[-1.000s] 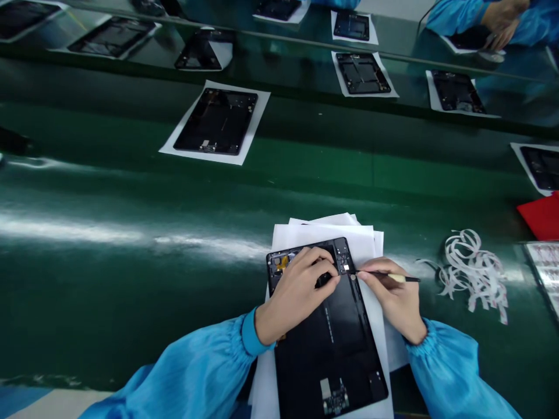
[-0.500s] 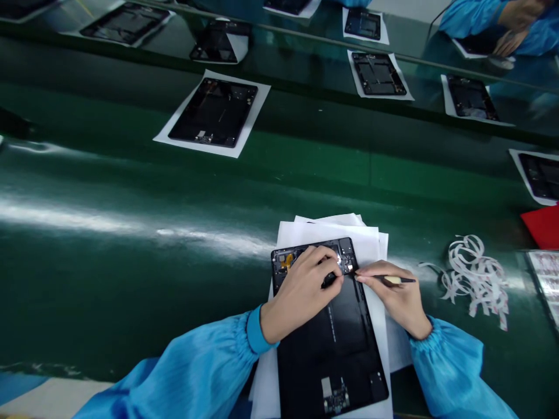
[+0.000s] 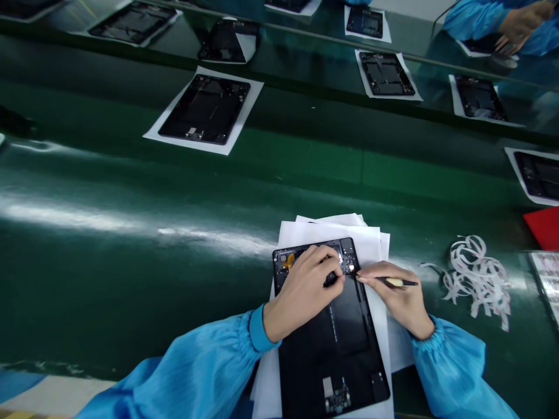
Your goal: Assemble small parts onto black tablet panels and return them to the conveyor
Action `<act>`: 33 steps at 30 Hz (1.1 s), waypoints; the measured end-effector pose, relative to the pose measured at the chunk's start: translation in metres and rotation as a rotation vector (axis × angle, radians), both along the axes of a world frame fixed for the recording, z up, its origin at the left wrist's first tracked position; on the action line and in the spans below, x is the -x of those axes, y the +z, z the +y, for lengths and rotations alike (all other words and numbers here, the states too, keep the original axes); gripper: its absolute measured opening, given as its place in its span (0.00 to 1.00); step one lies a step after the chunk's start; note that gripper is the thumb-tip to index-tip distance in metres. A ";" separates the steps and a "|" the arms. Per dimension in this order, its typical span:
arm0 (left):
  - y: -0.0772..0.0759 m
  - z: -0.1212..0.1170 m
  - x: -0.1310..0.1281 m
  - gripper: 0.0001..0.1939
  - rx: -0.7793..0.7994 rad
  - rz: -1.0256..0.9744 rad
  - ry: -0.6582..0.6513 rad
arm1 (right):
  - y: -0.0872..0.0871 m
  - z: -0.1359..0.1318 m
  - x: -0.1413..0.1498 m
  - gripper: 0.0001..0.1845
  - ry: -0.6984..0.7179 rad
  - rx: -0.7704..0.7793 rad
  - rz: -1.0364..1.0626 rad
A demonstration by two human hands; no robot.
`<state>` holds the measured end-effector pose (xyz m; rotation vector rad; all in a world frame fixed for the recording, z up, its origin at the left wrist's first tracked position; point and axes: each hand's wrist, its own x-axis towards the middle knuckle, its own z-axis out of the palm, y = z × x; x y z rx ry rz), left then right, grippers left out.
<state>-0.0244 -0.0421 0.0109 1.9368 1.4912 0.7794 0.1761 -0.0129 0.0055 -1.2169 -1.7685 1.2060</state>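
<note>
An opened black tablet housing (image 3: 305, 372) lies tilted on a stack of white sheets (image 3: 371, 235) in front of me. My left hand (image 3: 308, 288) rests over its upper part, thumb and fingers curled together near the small parts at the top right; whatever the fingertips pinch is hidden. An orange flex cable (image 3: 288, 261) shows beside the knuckles. My right hand (image 3: 395, 291) is closed round a slim black tool with a cream section (image 3: 396, 282). Its fingertips are at the housing's right edge, close to a small white square part (image 3: 351, 268).
Right of the sheets lies a heap of curled white strips (image 3: 478, 279), with a red item (image 3: 544, 227) beyond. Another tablet housing (image 3: 205, 110) sits on white paper farther back. A raised glossy ledge behind shows more housings (image 3: 387, 74) and another person's hands (image 3: 524, 26).
The view has shifted slightly. My right hand has drawn its fingertips and the tool slightly closer to the housing's edge, while my left hand keeps its place on the housing.
</note>
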 end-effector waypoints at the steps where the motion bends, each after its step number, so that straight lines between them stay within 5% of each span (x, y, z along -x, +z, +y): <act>1: 0.000 0.000 0.000 0.05 0.003 -0.001 0.003 | 0.001 0.001 -0.001 0.06 0.003 -0.003 0.000; 13: -0.002 0.001 0.003 0.04 0.048 -0.071 -0.023 | -0.008 0.001 -0.011 0.04 -0.135 -0.008 0.025; 33: -0.001 0.000 0.001 0.05 0.057 -0.012 -0.010 | -0.003 0.002 -0.003 0.02 0.014 0.009 0.094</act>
